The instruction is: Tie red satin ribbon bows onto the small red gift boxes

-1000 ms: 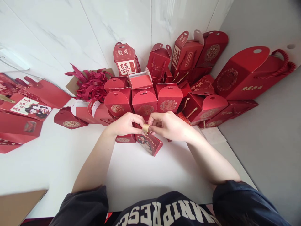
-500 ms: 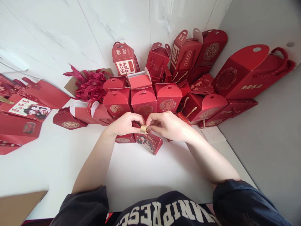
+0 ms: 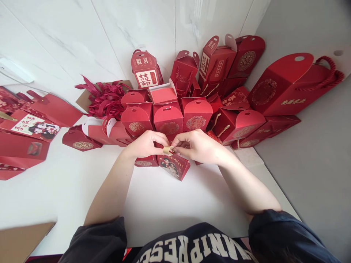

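A small red gift box (image 3: pixel 173 167) with a printed couple on its front stands tilted on the white table. At its top, a gold ribbon (image 3: pixel 167 150) forms a loop. My left hand (image 3: pixel 150 144) pinches the ribbon's left side between thumb and fingers. From the other side, my right hand (image 3: pixel 195 147) has its thumb and forefinger closed at the ribbon's right end, close to the box top. Fingers hide part of the ribbon and the box's upper edge.
Several red gift boxes (image 3: pixel 168 118) stand stacked behind my hands. Dark red ribbons (image 3: pixel 105 100) fill a cardboard box at the back left. Larger red bags (image 3: pixel 24 146) lie at the left. A grey panel (image 3: pixel 315 157) bounds the right side; brown cardboard (image 3: pixel 24 241) lies front left.
The gold ribbon loop has opened slightly and shifted a little to the left. Both hands stay almost in place, with small movements of the right fingers.
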Demonstrator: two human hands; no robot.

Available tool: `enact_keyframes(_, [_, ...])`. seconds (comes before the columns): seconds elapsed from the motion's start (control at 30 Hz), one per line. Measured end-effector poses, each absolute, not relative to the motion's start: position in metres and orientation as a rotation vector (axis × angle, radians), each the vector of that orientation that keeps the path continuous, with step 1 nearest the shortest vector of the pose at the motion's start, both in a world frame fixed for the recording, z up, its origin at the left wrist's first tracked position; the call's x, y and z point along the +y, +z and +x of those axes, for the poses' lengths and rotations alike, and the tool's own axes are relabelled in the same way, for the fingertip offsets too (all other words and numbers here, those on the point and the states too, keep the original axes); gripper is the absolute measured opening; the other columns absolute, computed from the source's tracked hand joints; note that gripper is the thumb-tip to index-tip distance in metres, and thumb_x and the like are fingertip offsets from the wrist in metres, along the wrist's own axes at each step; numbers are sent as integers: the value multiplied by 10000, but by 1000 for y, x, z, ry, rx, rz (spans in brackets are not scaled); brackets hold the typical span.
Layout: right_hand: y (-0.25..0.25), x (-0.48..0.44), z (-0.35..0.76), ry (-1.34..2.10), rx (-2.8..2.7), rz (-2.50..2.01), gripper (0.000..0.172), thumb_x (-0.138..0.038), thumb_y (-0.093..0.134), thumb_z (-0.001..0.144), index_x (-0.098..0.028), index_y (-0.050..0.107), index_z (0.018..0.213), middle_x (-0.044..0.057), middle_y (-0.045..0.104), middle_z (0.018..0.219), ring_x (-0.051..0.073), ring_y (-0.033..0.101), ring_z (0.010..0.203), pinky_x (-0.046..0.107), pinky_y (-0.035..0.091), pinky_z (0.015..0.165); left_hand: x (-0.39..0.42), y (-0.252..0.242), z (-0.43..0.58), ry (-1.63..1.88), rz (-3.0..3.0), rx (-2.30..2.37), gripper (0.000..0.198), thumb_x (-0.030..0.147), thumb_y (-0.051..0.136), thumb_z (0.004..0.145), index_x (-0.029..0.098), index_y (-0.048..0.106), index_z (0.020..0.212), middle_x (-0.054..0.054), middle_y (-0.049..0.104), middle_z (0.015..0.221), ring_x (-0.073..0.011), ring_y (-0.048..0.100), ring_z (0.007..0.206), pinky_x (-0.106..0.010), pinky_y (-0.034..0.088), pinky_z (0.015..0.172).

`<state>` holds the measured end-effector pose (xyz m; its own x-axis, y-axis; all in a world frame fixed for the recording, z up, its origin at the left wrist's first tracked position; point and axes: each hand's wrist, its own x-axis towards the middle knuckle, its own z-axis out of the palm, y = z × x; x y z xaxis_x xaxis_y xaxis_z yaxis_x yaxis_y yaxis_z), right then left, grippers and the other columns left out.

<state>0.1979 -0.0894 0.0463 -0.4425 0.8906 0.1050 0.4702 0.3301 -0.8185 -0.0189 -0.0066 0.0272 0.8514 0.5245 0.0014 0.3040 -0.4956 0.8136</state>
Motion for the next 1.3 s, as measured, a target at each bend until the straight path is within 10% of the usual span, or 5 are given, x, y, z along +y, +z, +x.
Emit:
enact_keyframes(0.7, [44, -77, 209, 1054, -2135, -1115, 167, -283, 617, 882, -167, 719, 947, 2, 726, 817, 112, 609, 666, 228, 433, 652, -9, 29, -16, 333, 2190, 660, 126, 256, 741, 771, 142, 689, 763, -2, 606, 803, -112, 569, 720, -224, 465, 697])
enact_keyframes(1.1, [42, -77, 212, 796, -2271, -1153, 269, -56, 466, 802, -196, 620, 973, -14, 648, 787, 112, 524, 634, 234, 385, 641, -12, 27, -14, 412, 2249, 701, 127, 283, 728, 789, 178, 771, 846, -23, 659, 875, -138, 631, 784, -250, 488, 751])
enact_keyframes(1.3, [45, -85, 203, 678, -2306, -1226, 124, -298, 597, 867, -203, 593, 946, 5, 648, 847, 137, 532, 685, 253, 363, 627, -17, 25, -10, 468, 2257, 775, 78, 245, 721, 771, 170, 741, 773, -5, 635, 814, -122, 602, 735, -229, 460, 688])
